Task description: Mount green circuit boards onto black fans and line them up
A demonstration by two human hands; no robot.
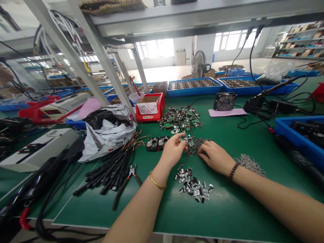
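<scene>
My left hand [174, 148] is closed in a pinch, thumb against fingers, at the left edge of a pile of small dark electronic parts [193, 143]. What it holds is too small to make out. On the pile's right side rest the curled fingers of my right hand [215, 157]; anything between their tips is hidden. Just left of my left hand lie black housings with round silvery pieces [152, 143]. Behind the hands is a heap of green circuit boards with wires [181, 118]. Nearer me are scattered small metal and black components [193, 185].
Grey pins [250, 164] lie beside my right wrist. On the left are cutting pliers [130, 177], black cables [111, 168] and a white plastic bag [106, 131]. A red bin [150, 116], a small fan [224, 102] and a blue tray [280, 130] stand around the green table.
</scene>
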